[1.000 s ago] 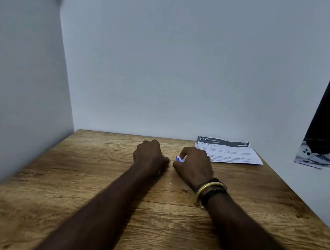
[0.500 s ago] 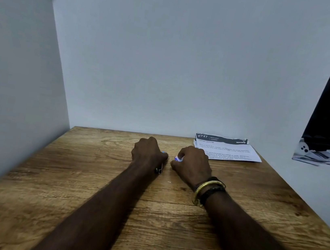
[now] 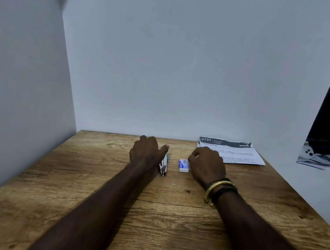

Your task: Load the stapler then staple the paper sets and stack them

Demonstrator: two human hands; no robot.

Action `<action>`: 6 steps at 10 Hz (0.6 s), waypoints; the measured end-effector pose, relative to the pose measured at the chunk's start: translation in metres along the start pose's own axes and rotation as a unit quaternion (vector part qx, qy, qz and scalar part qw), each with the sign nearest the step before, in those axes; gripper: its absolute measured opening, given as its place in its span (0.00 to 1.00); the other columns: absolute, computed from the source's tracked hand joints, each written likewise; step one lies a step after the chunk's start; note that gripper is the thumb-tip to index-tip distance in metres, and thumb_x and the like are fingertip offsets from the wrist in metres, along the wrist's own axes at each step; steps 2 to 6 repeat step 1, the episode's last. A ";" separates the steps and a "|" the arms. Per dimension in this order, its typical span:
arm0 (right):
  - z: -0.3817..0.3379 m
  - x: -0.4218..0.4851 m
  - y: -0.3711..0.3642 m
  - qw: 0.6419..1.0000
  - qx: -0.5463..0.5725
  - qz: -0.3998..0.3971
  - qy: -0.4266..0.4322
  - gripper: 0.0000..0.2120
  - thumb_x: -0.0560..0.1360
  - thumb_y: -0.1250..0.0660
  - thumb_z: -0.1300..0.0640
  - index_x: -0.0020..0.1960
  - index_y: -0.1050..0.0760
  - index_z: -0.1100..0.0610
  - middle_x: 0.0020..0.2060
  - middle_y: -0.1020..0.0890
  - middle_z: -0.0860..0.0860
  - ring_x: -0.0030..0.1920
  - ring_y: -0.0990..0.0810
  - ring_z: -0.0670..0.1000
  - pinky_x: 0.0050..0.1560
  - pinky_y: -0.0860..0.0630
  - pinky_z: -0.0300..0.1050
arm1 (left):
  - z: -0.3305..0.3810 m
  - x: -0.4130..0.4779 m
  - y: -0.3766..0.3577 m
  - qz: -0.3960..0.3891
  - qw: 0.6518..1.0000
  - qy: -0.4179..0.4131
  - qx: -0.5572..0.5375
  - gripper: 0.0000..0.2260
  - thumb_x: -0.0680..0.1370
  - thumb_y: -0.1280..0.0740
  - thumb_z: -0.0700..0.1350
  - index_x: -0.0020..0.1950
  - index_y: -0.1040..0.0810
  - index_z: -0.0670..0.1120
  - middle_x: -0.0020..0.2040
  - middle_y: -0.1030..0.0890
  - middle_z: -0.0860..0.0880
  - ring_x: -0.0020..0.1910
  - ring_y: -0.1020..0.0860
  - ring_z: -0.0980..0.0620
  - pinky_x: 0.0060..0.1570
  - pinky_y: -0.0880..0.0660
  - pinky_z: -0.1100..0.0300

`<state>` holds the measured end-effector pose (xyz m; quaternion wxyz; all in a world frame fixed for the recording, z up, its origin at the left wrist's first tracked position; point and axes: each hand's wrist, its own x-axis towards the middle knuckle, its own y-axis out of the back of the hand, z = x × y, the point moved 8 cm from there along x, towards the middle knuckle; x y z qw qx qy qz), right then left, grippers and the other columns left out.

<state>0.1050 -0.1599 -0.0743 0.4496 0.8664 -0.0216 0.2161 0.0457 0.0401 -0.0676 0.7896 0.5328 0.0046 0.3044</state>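
— Which writing can be read?
— Only the dark header of the paper stack (image 3: 240,154), far right on the table (image 3: 105,211): "727" and "KITCHEN". The small print is too blurred.
— How many things?
— One stapler (image 3: 164,166) in the middle, held by the left hand (image 3: 146,154), thumb along it. One staple box (image 3: 183,165) lies just to its right. The curled right hand (image 3: 207,165) touches the box, but I cannot tell if it grasps it.

Table (image 3: 77,201) layout: stapler (image 3: 164,165) at centre, just right of the left hand (image 3: 147,152), under its thumb; staple box (image 3: 183,165) beside it to the right, against the right hand (image 3: 206,165); paper sets (image 3: 238,154) behind the right hand, at the back wall (image 3: 189,64)
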 end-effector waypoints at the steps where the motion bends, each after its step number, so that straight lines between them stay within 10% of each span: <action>1: -0.016 0.001 0.008 0.997 0.014 0.052 0.052 0.12 0.77 0.36 0.50 0.55 0.16 0.50 0.55 0.15 0.52 0.57 0.19 0.58 0.51 0.26 0.47 | 0.011 -0.002 0.017 0.059 0.997 -0.059 -0.002 0.23 0.81 0.40 0.60 0.68 0.24 0.46 0.68 0.25 0.43 0.68 0.27 0.42 0.63 0.27 0.47; 6: -0.016 0.001 0.008 0.997 0.014 0.052 0.052 0.12 0.77 0.36 0.50 0.55 0.16 0.50 0.55 0.15 0.52 0.57 0.19 0.58 0.51 0.26 0.47 | 0.011 -0.002 0.017 0.059 0.997 -0.059 -0.002 0.23 0.81 0.40 0.60 0.68 0.24 0.46 0.68 0.25 0.43 0.68 0.27 0.42 0.63 0.27 0.47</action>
